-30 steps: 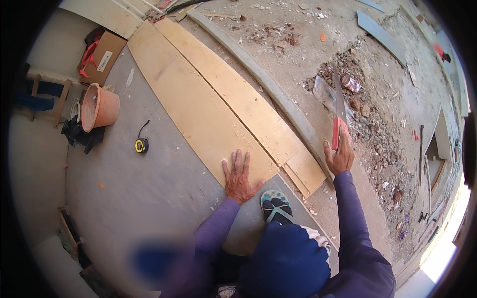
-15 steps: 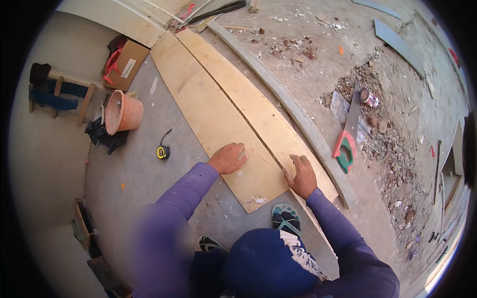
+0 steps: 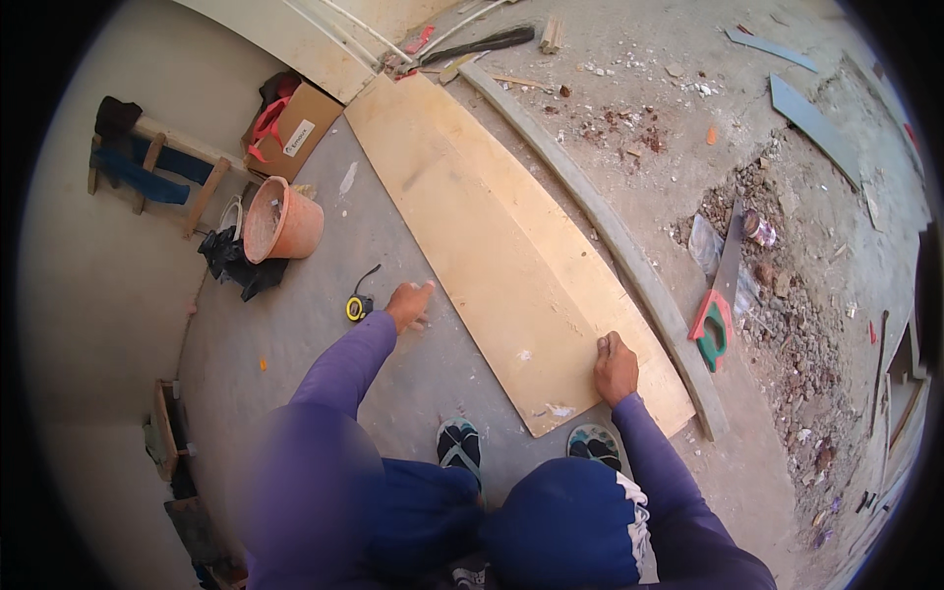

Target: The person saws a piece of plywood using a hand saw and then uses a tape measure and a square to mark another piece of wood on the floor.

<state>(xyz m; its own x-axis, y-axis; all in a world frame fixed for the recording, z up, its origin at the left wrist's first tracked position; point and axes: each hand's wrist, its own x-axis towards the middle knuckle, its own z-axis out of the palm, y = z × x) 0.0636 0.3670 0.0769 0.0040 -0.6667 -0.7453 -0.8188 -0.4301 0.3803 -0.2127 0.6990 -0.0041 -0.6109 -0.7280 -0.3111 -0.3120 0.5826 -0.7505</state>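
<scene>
Two long plywood boards lie side by side on the floor. The left plywood board (image 3: 492,285) has its right edge lying over the right plywood board (image 3: 580,256), and no gap shows between them. My right hand (image 3: 617,369) is closed on the left board's right edge near its close end; the fingertips are partly hidden. My left hand (image 3: 409,307) hangs open just left of that board, apart from it, with the index finger stretched out and nothing held. Close by on its left lies a yellow and black tape measure (image 3: 358,308).
A concrete kerb (image 3: 590,202) runs along the boards' right side. Beyond it lie a handsaw (image 3: 718,305) and rubble (image 3: 787,324). An orange bucket (image 3: 283,221), a cardboard box (image 3: 307,133) and a wooden frame (image 3: 162,162) stand along the left wall. My sandalled feet are near the boards' close end.
My left hand has left the board and moved left toward the tape measure. My right hand has closed on the left board's edge, which has shifted over the right board, closing the dark gap.
</scene>
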